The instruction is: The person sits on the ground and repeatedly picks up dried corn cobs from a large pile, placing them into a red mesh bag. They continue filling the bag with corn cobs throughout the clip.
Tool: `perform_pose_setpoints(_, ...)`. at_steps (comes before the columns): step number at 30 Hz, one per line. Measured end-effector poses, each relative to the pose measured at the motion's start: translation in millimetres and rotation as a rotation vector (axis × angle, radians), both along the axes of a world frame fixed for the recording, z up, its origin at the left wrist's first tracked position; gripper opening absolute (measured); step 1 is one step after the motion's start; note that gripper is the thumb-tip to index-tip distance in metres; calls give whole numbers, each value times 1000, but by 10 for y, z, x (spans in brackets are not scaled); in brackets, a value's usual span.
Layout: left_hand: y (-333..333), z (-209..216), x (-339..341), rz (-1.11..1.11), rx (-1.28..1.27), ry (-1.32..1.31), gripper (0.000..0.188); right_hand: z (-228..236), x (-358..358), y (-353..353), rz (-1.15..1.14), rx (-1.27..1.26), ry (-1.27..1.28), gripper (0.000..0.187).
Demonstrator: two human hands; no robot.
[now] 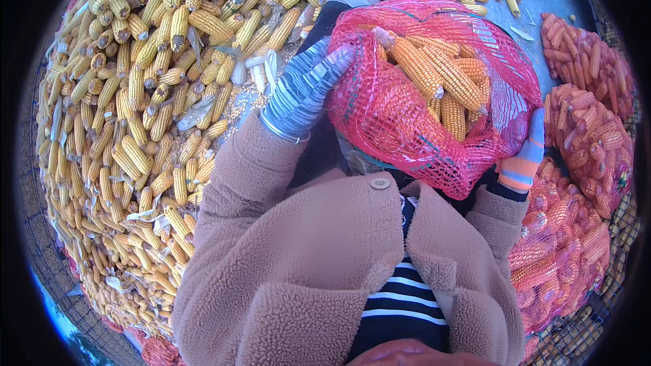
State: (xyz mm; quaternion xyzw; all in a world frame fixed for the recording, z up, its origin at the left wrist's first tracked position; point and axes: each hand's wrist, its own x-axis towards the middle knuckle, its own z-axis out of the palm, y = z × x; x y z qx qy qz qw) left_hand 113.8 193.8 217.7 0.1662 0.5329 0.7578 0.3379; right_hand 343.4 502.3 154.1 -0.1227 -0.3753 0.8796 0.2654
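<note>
- Head view: a heap of loose yellow corn cobs (pixel 135 95) spreads beyond and to the left of the left hand (pixel 303 88); filled red mesh sacks of corn (pixel 586 135) are stacked just right of the right hand (pixel 525 156).
- Left hand, in a grey striped knit glove, grips the near-left rim of a red mesh net sack (pixel 407 122).
- Right hand, in an orange glove, clutches the sack's right edge, fingers partly hidden behind the netting.
- Sack sits between both hands, mouth open, part-filled with yellow cobs (pixel 434 71).
</note>
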Motion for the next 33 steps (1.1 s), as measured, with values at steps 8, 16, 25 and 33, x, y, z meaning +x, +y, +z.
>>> perform_pose_setpoints(8,-2486,-1100,-762,631,-842,509,41,-432,-62,-350,-258,564,-714,43)
perform_pose_setpoints(16,-4295,-2745,1116,379,-1793,265,62,-698,14,-371,-52,1525,-659,44)
perform_pose_setpoints(25,-3294,-2457,1181,-234,-1691,1000,74,-593,-110,-502,-10,1838,-850,59)
perform_pose_setpoints(33,-3399,-2456,41,-2,-1742,363,49,-600,30,-509,19,1715,-934,61)
